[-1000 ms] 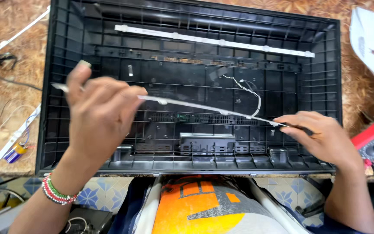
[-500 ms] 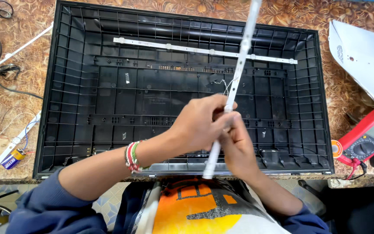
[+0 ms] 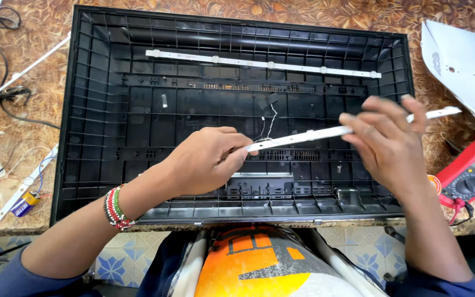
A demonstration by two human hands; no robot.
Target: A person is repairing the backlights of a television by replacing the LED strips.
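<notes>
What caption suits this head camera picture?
Both hands, left hand and right hand, hold a white strip above a black ribbed panel.

1 strip [image 3: 262, 63] lies in the casing [image 3: 111, 110]; the multimeter [image 3: 471, 179] sits right of it.

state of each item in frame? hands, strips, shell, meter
left hand: pinching left end of the held strip
right hand: gripping held strip near its right end
held LED strip: lifted, slightly tilted, above the shell
mounted LED strip: lying flat in shell
black back shell: open, face up
red multimeter: on table, right
</notes>
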